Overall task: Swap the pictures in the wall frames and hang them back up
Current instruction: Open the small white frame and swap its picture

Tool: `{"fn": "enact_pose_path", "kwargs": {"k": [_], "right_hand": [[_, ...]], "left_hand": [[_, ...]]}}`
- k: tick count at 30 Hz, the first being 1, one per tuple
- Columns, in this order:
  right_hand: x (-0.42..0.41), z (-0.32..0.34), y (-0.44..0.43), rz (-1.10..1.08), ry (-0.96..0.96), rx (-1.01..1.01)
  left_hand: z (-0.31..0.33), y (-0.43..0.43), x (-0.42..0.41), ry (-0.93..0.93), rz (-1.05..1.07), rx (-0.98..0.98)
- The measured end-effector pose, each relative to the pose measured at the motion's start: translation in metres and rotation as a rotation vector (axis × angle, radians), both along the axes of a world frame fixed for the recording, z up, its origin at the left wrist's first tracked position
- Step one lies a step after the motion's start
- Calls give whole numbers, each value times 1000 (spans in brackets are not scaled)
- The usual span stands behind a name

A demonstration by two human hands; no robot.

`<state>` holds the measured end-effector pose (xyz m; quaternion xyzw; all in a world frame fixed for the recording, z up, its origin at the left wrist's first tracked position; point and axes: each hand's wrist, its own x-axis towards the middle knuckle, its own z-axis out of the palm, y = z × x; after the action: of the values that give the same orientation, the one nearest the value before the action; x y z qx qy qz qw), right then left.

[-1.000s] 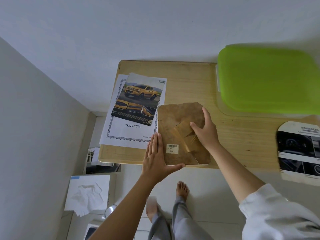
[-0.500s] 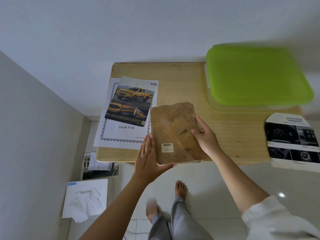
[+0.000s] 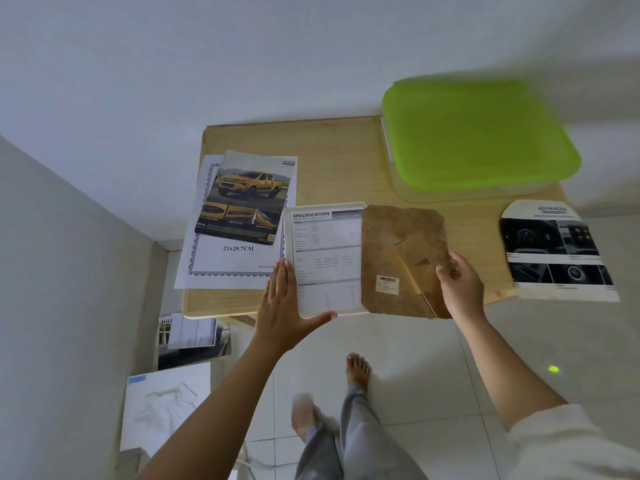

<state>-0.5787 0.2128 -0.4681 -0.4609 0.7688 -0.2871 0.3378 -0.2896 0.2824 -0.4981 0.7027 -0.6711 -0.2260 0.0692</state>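
Removing the Backing Board from the Frame

Within the last second, we have slid the brown backing board (image 3: 401,261) off to the right. Half a second ago it covered the whole frame; now it overlaps only the right edge, exposing the sheet inside headed "SPECIFICATION" (image 3: 325,258). We judge the picture is now free to lift out for the swap.

Our right hand (image 3: 459,289) is closed on the board's right edge, thumb on top and fingers beneath. Our left hand (image 3: 282,306) lies flat and open, fingers along the left rail of the white frame (image 3: 289,230) and thumb under its near edge, steadying it without gripping. The frame rests at the near edge of the surface (image 3: 332,157).

Readable text:
- Bordered insert (image 3: 228,258): "21x29.7CM" and "MADE IN CH…".
- Truck picture (image 3: 249,192), lying on the insert: small print illegible.
- Right-hand picture (image 3: 554,251): "ADVANCED".
- Barcode label (image 3: 387,284) on the board: illegible.
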Motion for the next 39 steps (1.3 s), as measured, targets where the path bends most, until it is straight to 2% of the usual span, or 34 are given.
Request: {"fn": "enact_pose_path", "kwargs": {"k": [10,13,17,21,27,33,36,39], "right_hand": [[16,7,17,54,132,-39],[34,4,18,273,223,-73],[58,-8,9,613,363,61],[52,-22,6,642,565,149],[14,-30,5,672,707,190],[9,-29,5,696,662,181],[11,-21,3,612,511,124],[20,-9,-3,546,320,-18]], "left_hand": [[-2,-1,-1,-9,2,28],[-2,0,-1,-5,-2,34],[-1,-1,0,-9,-2,35],[0,-1,-1,-12,-3,44],[2,0,-1,2,-6,44],[1,0,-1,-3,-1,41],[2,0,-2,3,2,40],[3,1,-3,15,8,39]]}}
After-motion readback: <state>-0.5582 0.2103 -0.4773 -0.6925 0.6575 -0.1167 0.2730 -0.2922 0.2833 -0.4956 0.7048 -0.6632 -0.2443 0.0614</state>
